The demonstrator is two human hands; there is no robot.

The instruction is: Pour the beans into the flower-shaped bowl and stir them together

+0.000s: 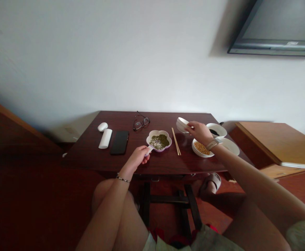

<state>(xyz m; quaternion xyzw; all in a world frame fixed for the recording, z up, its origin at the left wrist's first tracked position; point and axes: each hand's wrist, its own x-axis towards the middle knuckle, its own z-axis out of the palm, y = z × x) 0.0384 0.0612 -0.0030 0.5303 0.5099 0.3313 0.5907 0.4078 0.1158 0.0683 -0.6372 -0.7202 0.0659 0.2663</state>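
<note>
My left hand (139, 156) is closed around the short handle of a flower-shaped bowl (149, 138), white inside and purple outside. Green beans (163, 141) lie in that bowl, thicker on its right side. My right hand (199, 131) grips the rim of a small white bowl (181, 124), which is tilted; its inside is mostly hidden. Below my right wrist stands a white bowl (203, 156) of yellow soybeans (201, 147). Wooden chopsticks (176, 141) lie between the flower-shaped bowl and the right-hand bowls.
Behind my right wrist are a bowl (221, 129) with dark beans and a white plate or bowl (232, 146). Glasses (141, 123), a black phone (119, 142), a white case (105, 138) and a white rounded object (102, 127) lie on the dark table (152, 166). A wooden cabinet (280, 139) stands right.
</note>
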